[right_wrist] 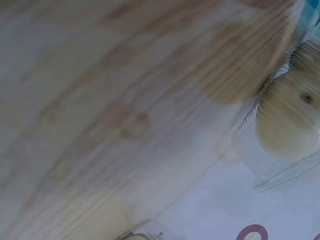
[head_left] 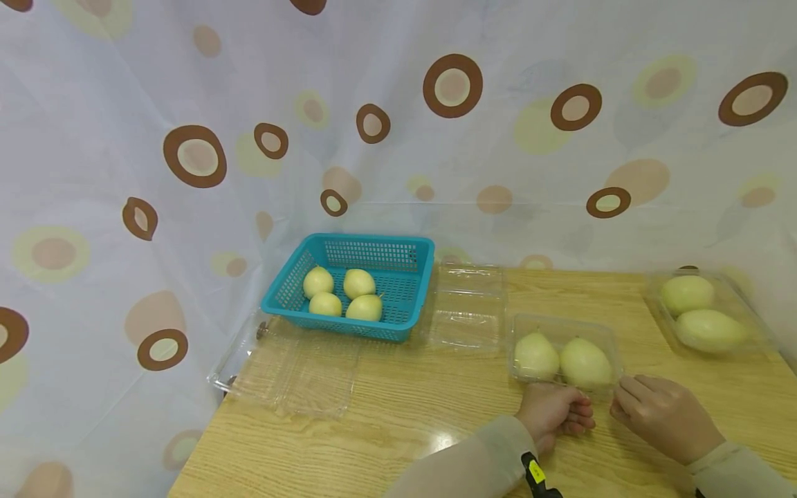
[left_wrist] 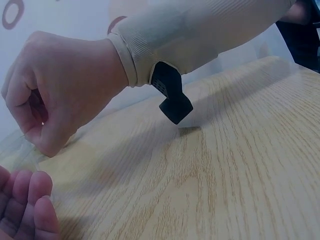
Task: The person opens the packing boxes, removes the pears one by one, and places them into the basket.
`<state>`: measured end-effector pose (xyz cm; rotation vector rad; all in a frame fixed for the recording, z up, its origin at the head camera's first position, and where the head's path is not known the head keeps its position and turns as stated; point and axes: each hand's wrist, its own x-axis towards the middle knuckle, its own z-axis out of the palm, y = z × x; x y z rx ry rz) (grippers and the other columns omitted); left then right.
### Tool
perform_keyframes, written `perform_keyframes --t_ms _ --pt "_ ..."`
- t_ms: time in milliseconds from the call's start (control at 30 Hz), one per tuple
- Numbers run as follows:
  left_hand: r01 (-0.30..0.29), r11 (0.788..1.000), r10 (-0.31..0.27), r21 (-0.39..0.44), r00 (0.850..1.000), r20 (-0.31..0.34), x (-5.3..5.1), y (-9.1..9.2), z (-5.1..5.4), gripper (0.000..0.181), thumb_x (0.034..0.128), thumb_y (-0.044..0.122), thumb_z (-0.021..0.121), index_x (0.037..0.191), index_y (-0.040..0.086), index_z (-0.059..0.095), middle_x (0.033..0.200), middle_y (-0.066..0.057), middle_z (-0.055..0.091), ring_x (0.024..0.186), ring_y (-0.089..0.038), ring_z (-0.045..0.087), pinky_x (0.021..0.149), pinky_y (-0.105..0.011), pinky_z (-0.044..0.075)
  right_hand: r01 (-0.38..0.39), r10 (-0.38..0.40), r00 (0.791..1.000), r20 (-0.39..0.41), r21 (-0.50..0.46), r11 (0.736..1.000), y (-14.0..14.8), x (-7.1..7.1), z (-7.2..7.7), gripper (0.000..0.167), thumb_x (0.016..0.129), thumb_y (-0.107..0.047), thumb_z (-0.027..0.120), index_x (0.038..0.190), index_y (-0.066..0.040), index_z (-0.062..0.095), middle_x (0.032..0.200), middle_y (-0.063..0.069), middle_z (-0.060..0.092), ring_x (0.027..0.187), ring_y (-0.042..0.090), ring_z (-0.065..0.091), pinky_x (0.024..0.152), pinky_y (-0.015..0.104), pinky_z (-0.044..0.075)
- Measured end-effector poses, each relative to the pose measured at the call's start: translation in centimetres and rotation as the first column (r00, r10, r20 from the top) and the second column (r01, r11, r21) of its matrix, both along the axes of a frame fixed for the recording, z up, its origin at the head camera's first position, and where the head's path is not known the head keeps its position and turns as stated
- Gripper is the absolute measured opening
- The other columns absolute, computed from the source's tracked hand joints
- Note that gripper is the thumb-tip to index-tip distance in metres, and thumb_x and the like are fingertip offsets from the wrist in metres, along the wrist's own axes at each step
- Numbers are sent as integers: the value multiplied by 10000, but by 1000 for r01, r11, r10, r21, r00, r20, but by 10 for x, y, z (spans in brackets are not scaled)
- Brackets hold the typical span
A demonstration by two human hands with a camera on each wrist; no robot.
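A clear plastic box (head_left: pixel 563 325) with two pale yellow-green pears (head_left: pixel 586 362) stands before both hands in the head view. My right hand (head_left: pixel 663 417) pinches at its front right corner, fingers curled against the thumb. That hand (left_wrist: pixel 62 87) also shows in the left wrist view, beside the clear plastic. My left hand (head_left: pixel 556 415) lies at the box's front edge, its fingers loosely bent and holding nothing. Part of the left hand (left_wrist: pixel 25 207) shows at lower left in its wrist view. The right wrist view shows a pear (right_wrist: pixel 287 120) inside clear plastic, blurred.
At the back left, a blue basket (head_left: pixel 398 325) holds several pears (head_left: pixel 359 284). Two empty clear boxes lie unfolded, one beside the basket (head_left: pixel 467 308) and one before it (head_left: pixel 299 373). Another clear box (head_left: pixel 753 325) with two pears (head_left: pixel 710 330) sits at the right table edge.
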<state>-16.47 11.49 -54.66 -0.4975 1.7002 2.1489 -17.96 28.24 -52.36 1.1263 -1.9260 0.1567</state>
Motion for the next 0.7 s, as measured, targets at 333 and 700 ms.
perform_keyframes --t_ms 333,700 --pt "11 1000 -11 -8 1000 -10 4 -1 -3 117 823 37 665 713 20 700 656 -75 672 572 -187 665 527 -280 545 -28 30 996 -89 25 999 -3 -12 56 377 951 -101 376 598 -25 481 595 48 401 454 128 334 355 264 310" --pt "42 999 -41 29 999 -32 2 -2 -3 119 839 56 664 742 7 712 673 -77 677 583 -178 665 529 -267 545 -4 3 995 -99 -10 1000 3 -14 56 337 918 -108 394 589 -60 446 573 36 380 432 116 318 359 247 245"
